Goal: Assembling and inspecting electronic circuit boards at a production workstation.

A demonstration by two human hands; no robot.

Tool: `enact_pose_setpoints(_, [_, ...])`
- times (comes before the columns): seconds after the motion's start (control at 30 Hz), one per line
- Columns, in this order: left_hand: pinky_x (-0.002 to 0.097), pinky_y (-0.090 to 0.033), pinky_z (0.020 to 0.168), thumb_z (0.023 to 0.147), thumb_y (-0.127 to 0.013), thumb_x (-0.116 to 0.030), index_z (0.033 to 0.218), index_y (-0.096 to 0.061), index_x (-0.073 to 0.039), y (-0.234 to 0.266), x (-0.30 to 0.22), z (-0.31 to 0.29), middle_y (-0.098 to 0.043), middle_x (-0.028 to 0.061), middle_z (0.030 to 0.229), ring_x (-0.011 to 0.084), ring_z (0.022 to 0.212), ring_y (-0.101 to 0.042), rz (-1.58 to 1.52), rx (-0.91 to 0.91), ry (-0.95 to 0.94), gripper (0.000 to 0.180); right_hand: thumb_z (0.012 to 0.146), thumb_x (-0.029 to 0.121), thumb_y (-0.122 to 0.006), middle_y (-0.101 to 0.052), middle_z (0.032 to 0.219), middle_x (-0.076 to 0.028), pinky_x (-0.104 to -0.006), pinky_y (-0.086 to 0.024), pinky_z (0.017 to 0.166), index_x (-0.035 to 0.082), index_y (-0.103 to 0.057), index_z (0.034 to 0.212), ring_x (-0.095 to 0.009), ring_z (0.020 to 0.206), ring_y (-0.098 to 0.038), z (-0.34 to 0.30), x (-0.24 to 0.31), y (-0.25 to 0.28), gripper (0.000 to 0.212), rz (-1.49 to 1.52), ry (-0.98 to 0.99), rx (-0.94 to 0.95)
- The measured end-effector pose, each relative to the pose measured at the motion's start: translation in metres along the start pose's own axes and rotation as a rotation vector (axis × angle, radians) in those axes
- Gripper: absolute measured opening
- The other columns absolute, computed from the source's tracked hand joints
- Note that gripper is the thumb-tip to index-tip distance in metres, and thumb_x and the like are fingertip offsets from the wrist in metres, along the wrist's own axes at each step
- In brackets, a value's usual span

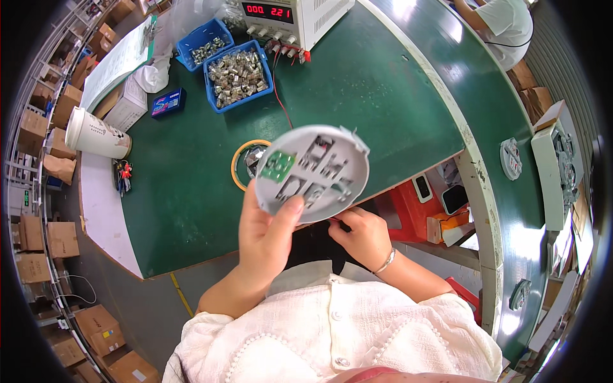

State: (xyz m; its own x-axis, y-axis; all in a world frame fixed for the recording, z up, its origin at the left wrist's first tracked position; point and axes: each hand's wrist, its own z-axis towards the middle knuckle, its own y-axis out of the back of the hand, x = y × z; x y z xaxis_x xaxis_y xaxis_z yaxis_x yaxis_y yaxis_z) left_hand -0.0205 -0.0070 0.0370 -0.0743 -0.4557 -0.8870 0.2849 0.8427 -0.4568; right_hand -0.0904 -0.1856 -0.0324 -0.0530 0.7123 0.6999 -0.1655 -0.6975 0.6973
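Note:
My left hand (263, 235) grips a round white plastic housing (352, 167) by its near left edge, thumb on the inside, and holds it tilted above the table's front edge. Inside the housing sit a small green circuit board (277, 166) and several metal contact pieces. Just below and right of the housing is my right hand (365, 239), fingers curled in, with a bit of red showing at the fingertips; what it holds is hidden. Behind the housing, partly covered, a yellow ring (235, 167) lies on the green table.
Blue bins (248, 102) of small metal parts stand at the back, beside a bench power supply (327, 23) with a red lead. A paper cup (97, 133) is at left. Phones (423, 188) lie in a red crate at right. Beyond, a person (507, 29) sits by another bench holding round housings (511, 159).

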Motion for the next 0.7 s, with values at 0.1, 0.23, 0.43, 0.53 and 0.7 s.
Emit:
enact_pose_setpoints(0.1, [0.0441,-0.059,0.087,0.101,-0.061,-0.005,0.141,-0.045,-0.004,0.026,-0.009,-0.008,-0.062,0.0190,0.130,0.0279,0.113,-0.066,0.173,0.069,-0.162,0.043,0.088,0.020,-0.074,-0.072,0.076,-0.009,-0.0350,-0.056,0.059,0.008,-0.077,0.104,-0.025,0.061,-0.069,0.000,-0.006,0.007,0.020,0.045,0.106,-0.030])
enact_pose_setpoints(0.23, [0.0428,-0.056,0.088,0.093,-0.070,-0.006,0.133,-0.054,-0.005,0.038,-0.028,-0.017,-0.065,0.0198,0.126,0.0280,0.107,-0.068,0.529,0.268,-0.469,0.043,0.095,0.015,-0.068,-0.069,0.073,-0.004,-0.0277,-0.049,0.052,0.006,-0.076,0.106,-0.013,0.055,-0.061,0.002,-0.001,0.060,0.017,0.490,-0.189,0.216])
enact_pose_setpoints(0.43, [0.0416,-0.054,0.093,0.077,-0.080,-0.015,0.117,-0.065,-0.007,0.023,-0.009,-0.003,-0.066,0.0142,0.125,0.0294,0.105,-0.066,1.289,0.484,-0.870,0.043,0.101,0.006,-0.056,-0.065,0.082,-0.004,-0.0199,-0.029,0.041,-0.002,-0.071,0.106,-0.003,0.054,-0.045,0.031,-0.003,0.102,0.017,1.327,-0.687,0.045])
enact_pose_setpoints(0.53, [0.0467,-0.052,0.097,0.077,-0.082,-0.016,0.121,-0.065,-0.009,0.016,0.023,0.004,-0.064,0.0151,0.130,0.0325,0.110,-0.063,1.336,0.460,-0.855,0.049,0.100,0.003,-0.058,-0.066,0.085,-0.005,-0.0192,-0.028,0.042,-0.002,-0.070,0.106,-0.003,0.053,-0.043,0.032,-0.001,0.100,0.015,1.266,-0.600,0.009])
enact_pose_setpoints(0.7, [0.0505,-0.048,0.103,0.077,-0.084,-0.023,0.129,-0.062,-0.010,-0.003,0.025,0.008,-0.054,0.0171,0.144,0.0356,0.123,-0.058,1.462,0.530,-0.593,0.058,0.095,-0.004,-0.062,-0.067,0.088,-0.004,-0.0196,-0.034,0.047,-0.001,-0.071,0.103,-0.004,0.059,-0.049,0.048,0.008,0.098,0.013,0.887,-0.455,-0.004])
